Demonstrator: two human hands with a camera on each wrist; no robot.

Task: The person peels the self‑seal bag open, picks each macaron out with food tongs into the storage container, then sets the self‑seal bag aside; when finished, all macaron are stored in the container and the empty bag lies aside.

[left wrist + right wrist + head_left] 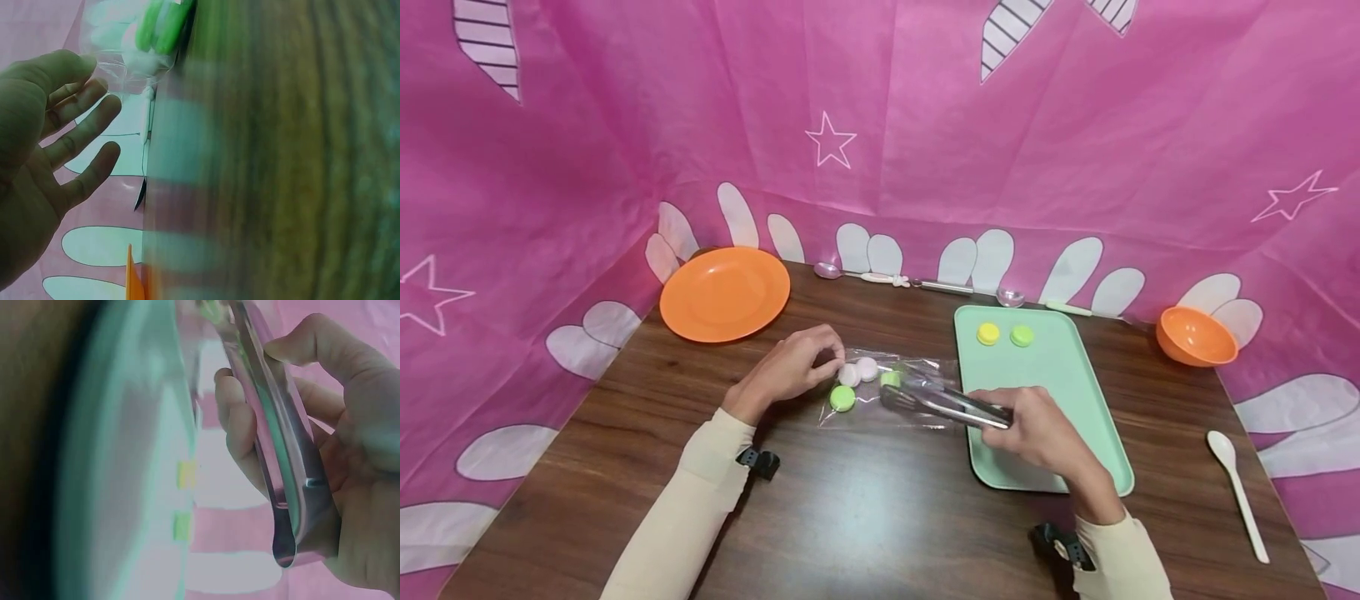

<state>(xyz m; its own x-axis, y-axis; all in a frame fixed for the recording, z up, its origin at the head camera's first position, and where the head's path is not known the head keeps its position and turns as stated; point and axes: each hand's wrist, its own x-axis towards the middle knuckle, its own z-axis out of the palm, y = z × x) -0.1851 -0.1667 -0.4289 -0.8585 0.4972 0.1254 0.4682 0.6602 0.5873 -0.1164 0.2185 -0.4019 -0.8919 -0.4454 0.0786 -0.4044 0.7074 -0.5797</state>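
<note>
My left hand (793, 367) pinches the left edge of a clear plastic bag (917, 417) between thumb and index finger. In the left wrist view its other fingers are spread. Inside the bag lie two pale pink macarons (867, 369) and a green macaron (842, 398). My right hand (1033, 425) grips metal tongs (947, 404), whose tips reach into the bag from its right side. A second green macaron (890, 379) is at the tips; whether they squeeze it is unclear. A yellow macaron (988, 334) and another green macaron (1022, 336) sit on a mint tray (1060, 375).
An orange plate (726, 292) lies at the back left. At the back right stands an orange bowl (1197, 336), with a white spoon (1238, 492) nearer me. Several utensils, including a ladle (1010, 297), line the table's back edge against the pink cloth (887, 100).
</note>
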